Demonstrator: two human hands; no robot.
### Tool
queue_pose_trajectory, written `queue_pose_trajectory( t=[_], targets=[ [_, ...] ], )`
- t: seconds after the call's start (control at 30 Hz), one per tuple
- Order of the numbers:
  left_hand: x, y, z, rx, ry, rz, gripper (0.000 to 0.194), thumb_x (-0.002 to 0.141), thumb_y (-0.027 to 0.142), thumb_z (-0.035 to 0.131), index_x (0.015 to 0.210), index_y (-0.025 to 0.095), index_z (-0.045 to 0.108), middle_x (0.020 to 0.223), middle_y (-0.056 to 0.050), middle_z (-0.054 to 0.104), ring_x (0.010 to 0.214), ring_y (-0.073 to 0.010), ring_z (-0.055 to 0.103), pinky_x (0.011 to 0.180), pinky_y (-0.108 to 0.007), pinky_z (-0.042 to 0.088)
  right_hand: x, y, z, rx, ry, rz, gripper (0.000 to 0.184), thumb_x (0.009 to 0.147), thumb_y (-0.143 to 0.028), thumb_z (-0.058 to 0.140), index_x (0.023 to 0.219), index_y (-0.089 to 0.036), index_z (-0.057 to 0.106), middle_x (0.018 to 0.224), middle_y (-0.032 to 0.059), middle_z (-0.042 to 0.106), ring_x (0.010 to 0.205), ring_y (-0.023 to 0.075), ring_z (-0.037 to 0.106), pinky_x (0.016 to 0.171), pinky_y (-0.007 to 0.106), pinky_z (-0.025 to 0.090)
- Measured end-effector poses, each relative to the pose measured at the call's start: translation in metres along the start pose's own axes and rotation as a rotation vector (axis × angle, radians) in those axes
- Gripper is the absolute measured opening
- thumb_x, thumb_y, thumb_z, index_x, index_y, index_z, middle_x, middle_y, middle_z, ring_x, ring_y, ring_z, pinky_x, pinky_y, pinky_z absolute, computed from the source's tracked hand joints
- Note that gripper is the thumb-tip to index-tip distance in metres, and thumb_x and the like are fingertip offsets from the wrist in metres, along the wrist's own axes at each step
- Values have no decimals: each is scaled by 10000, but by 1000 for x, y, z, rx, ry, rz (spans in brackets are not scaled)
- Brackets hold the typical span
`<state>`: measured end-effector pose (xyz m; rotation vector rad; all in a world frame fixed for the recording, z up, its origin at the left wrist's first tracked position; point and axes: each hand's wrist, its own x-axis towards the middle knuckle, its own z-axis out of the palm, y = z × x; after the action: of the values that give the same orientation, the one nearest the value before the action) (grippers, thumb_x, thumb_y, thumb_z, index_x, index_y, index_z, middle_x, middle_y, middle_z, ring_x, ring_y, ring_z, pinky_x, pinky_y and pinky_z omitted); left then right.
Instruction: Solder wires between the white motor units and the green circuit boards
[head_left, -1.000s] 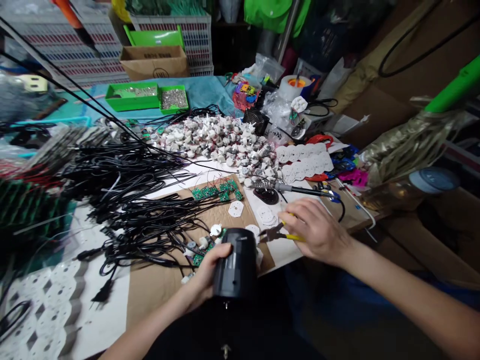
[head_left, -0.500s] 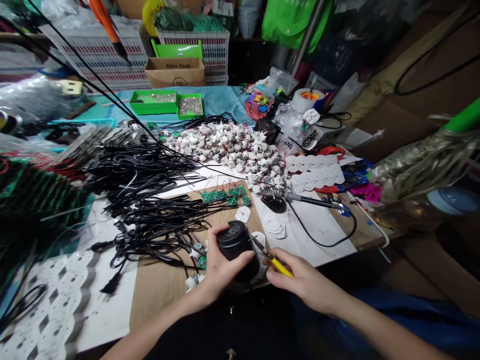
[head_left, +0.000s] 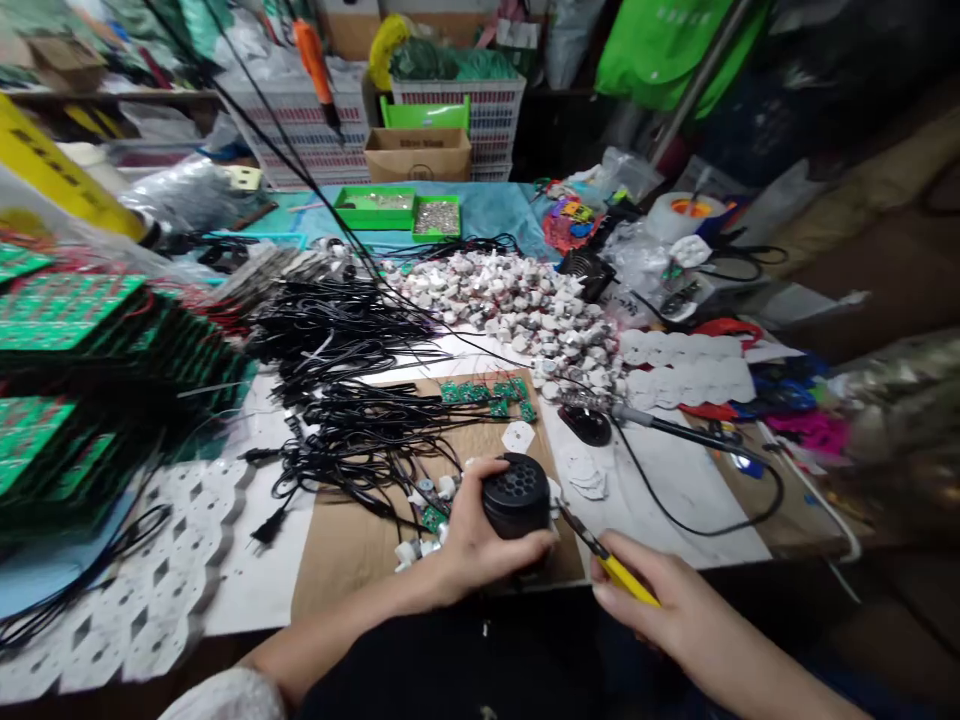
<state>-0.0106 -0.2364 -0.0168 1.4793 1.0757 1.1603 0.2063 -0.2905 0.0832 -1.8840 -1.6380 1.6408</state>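
Note:
My left hand [head_left: 476,540] is wrapped round a black cylindrical housing [head_left: 516,495] with a honeycomb pattern of holes in its top, held upright at the bench's front edge. My right hand [head_left: 656,590] grips yellow-handled pliers [head_left: 592,545], whose dark narrow tip points up and left, a little right of the housing and apart from it. Under the housing lies a cardboard sheet [head_left: 337,570]. Small green circuit boards [head_left: 487,395] and a white hexagonal plate [head_left: 518,436] rest just beyond it. White-capped parts [head_left: 420,550] sit beside my left hand.
Bundled black power cords [head_left: 352,420] cover the left middle. Behind them is a heap of small white parts [head_left: 517,300]. A soldering iron [head_left: 675,430] lies on the right, its cord looping forward. Stacked green circuit panels [head_left: 67,320] stand far left; an orange screwdriver [head_left: 315,70] hangs at the back.
The view has swung left, so the bench appears shifted right. The housing has tilted, showing more of its perforated top, and the pliers' tip has drawn away from its side.

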Motion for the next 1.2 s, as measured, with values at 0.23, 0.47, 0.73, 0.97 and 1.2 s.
queue_pose_trajectory(
  t=[0.23, 0.47, 0.73, 0.97, 1.2],
  targets=[
    [14, 22, -21, -328, -234, -439, 713, 609, 433, 887, 1162, 241, 479, 978, -22, 699, 846, -213, 665, 761, -325, 537, 6, -6, -9, -500, 278, -409, 114, 909, -129, 470, 935, -197, 557, 867, 50, 632, 790, 200, 591, 705, 295, 448],
    [25, 16, -16, -885, -948, -1176, 696, 637, 697, 655, 1028, 122, 670, 893, -111, 734, 660, -248, 675, 619, -365, 533, 29, -8, -44, -1214, 645, -928, 218, 875, -64, 458, 986, -149, 626, 756, 64, 570, 685, 216, 483, 624, 343, 417],
    [5, 23, -22, -735, -1128, -1257, 601, 659, 692, 525, 856, 153, 700, 748, -108, 725, 629, -293, 677, 604, -411, 531, 46, -10, -72, -1275, 518, -1301, 169, 988, -135, 503, 1056, -262, 592, 970, 19, 631, 929, 180, 574, 910, 388, 499],
    [23, 31, -25, -198, 33, -530, 667, 593, 597, 795, 1093, 239, 539, 905, -32, 670, 770, -229, 653, 688, -362, 560, 21, 11, -22, -134, 496, -318, 206, 897, -241, 574, 1098, -196, 560, 958, 61, 624, 914, 219, 590, 847, 367, 489],
    [14, 19, -9, 115, 64, -265, 745, 576, 560, 869, 1140, 223, 519, 1019, -44, 646, 884, -240, 661, 785, -388, 555, 6, 5, 14, 372, 38, -55, 286, 776, -356, 706, 977, -192, 587, 853, -14, 594, 780, 149, 519, 712, 250, 421]
  ],
)
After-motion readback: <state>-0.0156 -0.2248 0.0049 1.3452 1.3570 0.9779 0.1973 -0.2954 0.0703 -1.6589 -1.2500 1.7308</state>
